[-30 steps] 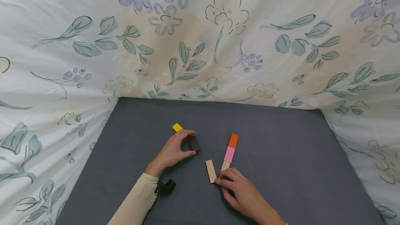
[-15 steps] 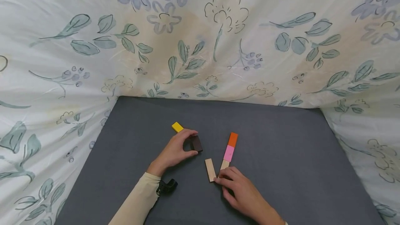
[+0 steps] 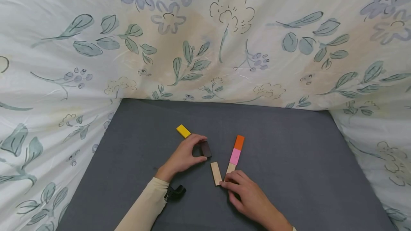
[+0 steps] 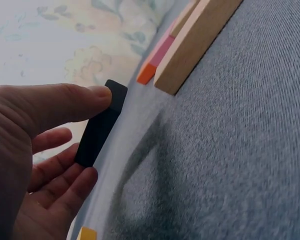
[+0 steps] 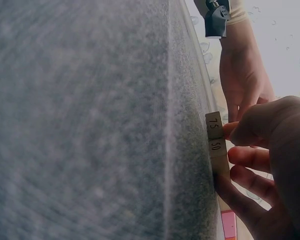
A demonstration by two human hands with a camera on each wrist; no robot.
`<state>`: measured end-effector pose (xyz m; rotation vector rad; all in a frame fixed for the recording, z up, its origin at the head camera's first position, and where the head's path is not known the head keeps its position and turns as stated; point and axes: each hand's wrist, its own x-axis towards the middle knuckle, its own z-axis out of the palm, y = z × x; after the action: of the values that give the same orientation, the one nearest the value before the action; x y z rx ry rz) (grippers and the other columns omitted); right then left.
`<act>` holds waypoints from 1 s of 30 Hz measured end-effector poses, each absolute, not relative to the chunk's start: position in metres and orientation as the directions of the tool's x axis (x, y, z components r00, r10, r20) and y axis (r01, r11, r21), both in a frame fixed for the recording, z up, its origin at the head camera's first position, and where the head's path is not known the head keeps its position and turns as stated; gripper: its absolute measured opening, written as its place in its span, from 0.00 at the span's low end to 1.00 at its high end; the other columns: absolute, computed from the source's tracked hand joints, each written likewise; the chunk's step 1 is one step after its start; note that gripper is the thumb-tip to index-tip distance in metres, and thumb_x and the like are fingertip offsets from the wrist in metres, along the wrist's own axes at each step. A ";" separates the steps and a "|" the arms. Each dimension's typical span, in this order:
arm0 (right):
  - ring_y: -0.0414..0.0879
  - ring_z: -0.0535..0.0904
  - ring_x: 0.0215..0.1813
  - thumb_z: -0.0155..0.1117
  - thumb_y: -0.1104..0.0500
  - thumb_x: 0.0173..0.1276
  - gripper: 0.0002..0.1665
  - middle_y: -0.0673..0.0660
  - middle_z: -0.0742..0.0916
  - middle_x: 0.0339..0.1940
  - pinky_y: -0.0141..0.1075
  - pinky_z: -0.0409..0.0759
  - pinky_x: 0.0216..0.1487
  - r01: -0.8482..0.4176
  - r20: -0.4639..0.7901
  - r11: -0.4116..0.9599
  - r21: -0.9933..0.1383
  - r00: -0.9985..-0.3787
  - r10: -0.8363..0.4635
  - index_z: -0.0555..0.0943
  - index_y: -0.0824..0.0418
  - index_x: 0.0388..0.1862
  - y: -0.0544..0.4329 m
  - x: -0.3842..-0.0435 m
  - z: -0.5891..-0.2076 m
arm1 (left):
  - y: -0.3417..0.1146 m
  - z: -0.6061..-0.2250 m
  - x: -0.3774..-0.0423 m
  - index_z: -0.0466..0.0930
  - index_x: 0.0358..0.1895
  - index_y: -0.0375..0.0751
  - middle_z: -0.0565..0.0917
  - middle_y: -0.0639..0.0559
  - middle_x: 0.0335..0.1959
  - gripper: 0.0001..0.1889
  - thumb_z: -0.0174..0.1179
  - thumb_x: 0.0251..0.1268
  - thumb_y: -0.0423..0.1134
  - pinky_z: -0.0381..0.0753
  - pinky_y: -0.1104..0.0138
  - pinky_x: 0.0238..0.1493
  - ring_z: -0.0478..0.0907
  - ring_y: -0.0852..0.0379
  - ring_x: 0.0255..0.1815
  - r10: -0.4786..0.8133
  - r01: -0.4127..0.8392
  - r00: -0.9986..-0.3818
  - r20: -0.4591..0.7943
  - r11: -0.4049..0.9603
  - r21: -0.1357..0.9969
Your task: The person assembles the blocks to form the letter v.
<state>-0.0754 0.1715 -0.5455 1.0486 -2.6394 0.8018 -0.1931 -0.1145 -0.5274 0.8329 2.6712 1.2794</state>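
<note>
My left hand (image 3: 183,156) pinches a dark brown block (image 3: 206,149) between thumb and fingertips, left of the wooden blocks. In the left wrist view the dark block (image 4: 102,125) stands tilted, thumb on one end and fingertips at the other. My right hand (image 3: 247,193) holds a plain wooden block (image 3: 231,168) with curled fingers. That block lines up with a pink block (image 3: 235,156) and an orange block (image 3: 239,142). A second wooden block (image 3: 216,174) lies just left, one right fingertip at its near end. Numbered end faces (image 5: 215,132) show "75" and "50" in the right wrist view.
A yellow block (image 3: 183,131) lies just beyond my left hand. Dark grey cloth (image 3: 282,152) covers the table. Flower-patterned fabric (image 3: 205,45) rises behind it and at both sides. A black wrist camera (image 3: 176,192) sits on the left wrist.
My left hand has moved a little to the right with the dark block, toward the left wooden block, uncovering more of the yellow block. My right hand has stayed in place.
</note>
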 end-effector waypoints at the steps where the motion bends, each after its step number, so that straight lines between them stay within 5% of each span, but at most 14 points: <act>1: 0.41 0.78 0.59 0.78 0.66 0.65 0.23 0.43 0.83 0.55 0.44 0.87 0.56 -0.681 0.360 0.603 -0.415 -0.732 -0.579 0.92 0.50 0.58 0.171 -0.075 -0.546 | -0.114 -0.528 -0.193 0.78 0.73 0.38 0.80 0.48 0.65 0.35 0.82 0.63 0.37 0.80 0.51 0.65 0.80 0.50 0.61 0.496 0.441 -0.852 0.167 0.510 0.739; 30: 0.40 0.78 0.60 0.79 0.65 0.65 0.23 0.45 0.84 0.55 0.44 0.87 0.55 -0.655 0.325 0.636 -0.408 -0.755 -0.570 0.93 0.49 0.58 0.171 -0.074 -0.544 | -0.095 -0.534 -0.190 0.79 0.72 0.39 0.80 0.48 0.67 0.33 0.81 0.65 0.37 0.80 0.52 0.67 0.80 0.50 0.64 0.525 0.410 -0.846 0.091 0.532 0.741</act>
<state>-0.0744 0.1711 -0.5444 1.0157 -2.6891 0.7701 -0.1903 -0.0951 -0.5339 0.8058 2.6226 1.2102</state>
